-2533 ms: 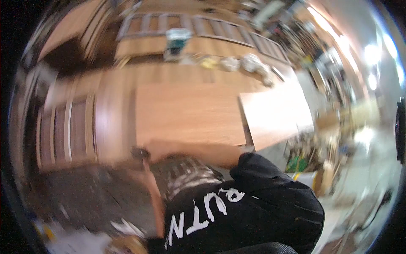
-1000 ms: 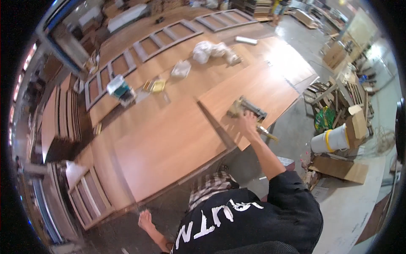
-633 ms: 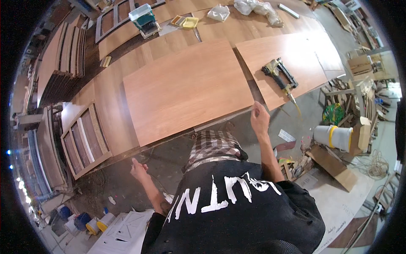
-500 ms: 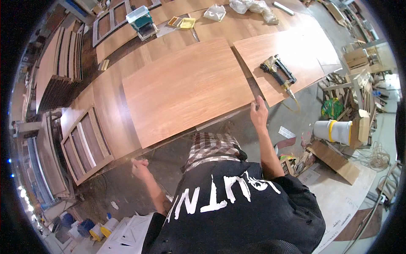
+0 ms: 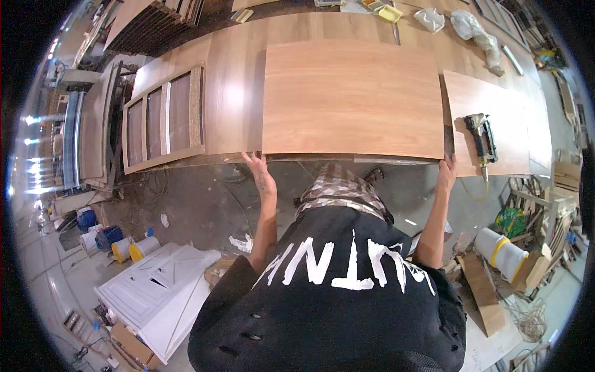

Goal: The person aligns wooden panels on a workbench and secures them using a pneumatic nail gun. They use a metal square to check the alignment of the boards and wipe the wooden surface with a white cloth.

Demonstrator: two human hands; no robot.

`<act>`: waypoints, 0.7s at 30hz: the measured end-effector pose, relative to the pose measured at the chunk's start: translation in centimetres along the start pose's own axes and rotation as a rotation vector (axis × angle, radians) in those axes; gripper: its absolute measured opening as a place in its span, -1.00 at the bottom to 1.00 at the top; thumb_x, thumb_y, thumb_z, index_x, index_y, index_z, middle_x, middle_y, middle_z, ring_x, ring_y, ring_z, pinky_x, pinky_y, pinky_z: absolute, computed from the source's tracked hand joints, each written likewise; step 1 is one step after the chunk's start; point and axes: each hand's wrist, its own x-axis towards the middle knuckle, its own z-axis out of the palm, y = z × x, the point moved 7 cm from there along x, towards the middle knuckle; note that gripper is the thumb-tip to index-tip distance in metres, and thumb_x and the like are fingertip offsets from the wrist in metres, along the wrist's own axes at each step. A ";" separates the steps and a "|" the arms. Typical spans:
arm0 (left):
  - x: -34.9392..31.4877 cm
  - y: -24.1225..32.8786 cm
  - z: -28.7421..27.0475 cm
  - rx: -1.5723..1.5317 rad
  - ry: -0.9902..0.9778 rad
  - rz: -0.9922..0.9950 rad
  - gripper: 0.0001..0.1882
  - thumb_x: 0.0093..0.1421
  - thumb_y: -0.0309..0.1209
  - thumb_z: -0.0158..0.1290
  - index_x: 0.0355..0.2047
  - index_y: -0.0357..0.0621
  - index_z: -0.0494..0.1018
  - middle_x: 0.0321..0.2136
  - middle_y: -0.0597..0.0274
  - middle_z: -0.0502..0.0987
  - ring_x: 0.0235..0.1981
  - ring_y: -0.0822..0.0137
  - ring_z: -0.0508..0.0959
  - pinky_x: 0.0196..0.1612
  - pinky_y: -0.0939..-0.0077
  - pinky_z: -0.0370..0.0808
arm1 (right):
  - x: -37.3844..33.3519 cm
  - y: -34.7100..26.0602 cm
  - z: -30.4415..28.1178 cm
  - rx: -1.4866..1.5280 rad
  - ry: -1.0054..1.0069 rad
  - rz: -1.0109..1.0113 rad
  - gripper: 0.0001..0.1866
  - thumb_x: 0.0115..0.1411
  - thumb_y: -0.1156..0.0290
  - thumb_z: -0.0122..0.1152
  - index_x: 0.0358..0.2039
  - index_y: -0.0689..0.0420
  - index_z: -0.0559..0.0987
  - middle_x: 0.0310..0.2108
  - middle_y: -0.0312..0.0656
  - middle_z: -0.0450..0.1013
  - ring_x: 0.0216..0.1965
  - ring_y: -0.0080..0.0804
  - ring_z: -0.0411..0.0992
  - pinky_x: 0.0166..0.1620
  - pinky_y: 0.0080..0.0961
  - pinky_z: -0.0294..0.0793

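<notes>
- Head view, lower centre: we have both hands up at the near side of the work, well apart from each other, one toward each near corner of the reddish-brown panel (image 5: 353, 99).
- Left of centre, our left hand (image 5: 260, 173) has its fingers spread upward at the panel's near left corner; we cannot tell whether the thumb bears on the edge.
- Right of centre, our right hand (image 5: 447, 170) is at the near right corner, its fingertips by the dark gap that runs along that side. It seems to touch the corner, but we cannot tell how firmly, or whether it is clamped there.
- From the hands, the panel lies straight up the frame, at upper centre. Its long axis runs left to right, almost level, so the long near edge spans the space between our hands. Neither hand is clearly nearer.
- Beneath it, the larger wood sheet (image 5: 232, 80) shows as a broad strip on the left.
- To the right, across the gap, a second panel (image 5: 468, 99) bears a nail gun (image 5: 482, 139); to the left is a slatted wooden frame (image 5: 196, 105).
- Farthest, along the top, are a yellow tray (image 5: 390, 13) and a white plastic bag (image 5: 429, 20).
</notes>
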 end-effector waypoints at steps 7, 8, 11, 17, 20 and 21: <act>0.0 -0.2 -0.5 0.138 -0.029 -0.013 -0.12 0.27 0.20 -0.33 0.34 -0.05 -0.41 0.30 -0.16 -0.13 0.25 -0.05 0.12 0.26 0.07 -0.01 | -1.4 -0.8 0.1 0.083 0.033 -0.003 -0.31 0.11 0.45 0.10 0.23 0.38 0.10 0.11 0.09 0.30 0.14 -0.24 0.28 0.17 -0.43 0.20; 0.0 0.1 -0.6 0.112 -0.023 0.003 -0.13 0.27 0.20 -0.33 0.34 -0.04 -0.41 0.30 -0.12 -0.11 0.25 -0.06 0.12 0.25 0.01 -0.01 | -1.6 -0.4 -0.1 0.086 0.055 -0.014 -0.31 0.11 0.45 0.10 0.23 0.38 0.10 0.11 0.09 0.30 0.14 -0.24 0.28 0.17 -0.43 0.20; -0.8 1.0 -1.4 0.152 -0.016 -0.029 -0.13 0.27 0.20 -0.32 0.35 0.00 -0.40 0.29 -0.14 -0.08 0.25 -0.05 0.14 0.22 -0.04 0.01 | -2.9 -0.1 -0.1 0.179 0.060 -0.015 -0.35 0.16 0.41 0.15 0.20 0.39 0.16 0.03 -0.01 0.36 0.03 -0.36 0.34 0.08 -0.50 0.28; -2.2 -0.1 -5.7 0.175 0.135 -0.148 -0.18 0.29 -0.04 -0.11 0.34 -0.14 -0.26 0.11 0.07 0.22 0.08 0.21 0.30 0.12 0.28 0.18 | -6.9 -0.3 0.6 0.159 0.085 0.155 -0.52 0.16 0.34 0.22 0.02 0.35 0.37 -0.18 -0.18 0.44 -0.23 -0.52 0.37 -0.17 -0.59 0.36; -2.9 0.1 -6.5 0.131 0.172 -0.254 -0.23 0.29 -0.09 -0.09 0.32 -0.21 -0.15 0.05 0.19 0.33 0.09 0.31 0.31 0.05 0.41 0.19 | -7.0 0.1 0.6 0.216 0.020 0.165 -0.51 0.16 0.26 0.22 0.03 0.27 0.41 -0.23 -0.22 0.46 -0.25 -0.52 0.41 -0.25 -0.59 0.40; -3.1 0.1 -6.5 0.075 0.175 -0.274 -0.25 0.29 -0.09 -0.09 0.31 -0.21 -0.13 0.06 0.17 0.32 0.11 0.29 0.30 0.05 0.41 0.20 | -6.7 -0.1 0.6 0.200 0.012 0.153 -0.60 0.17 0.24 0.21 -0.06 0.24 0.48 -0.24 -0.24 0.47 -0.26 -0.53 0.41 -0.25 -0.58 0.40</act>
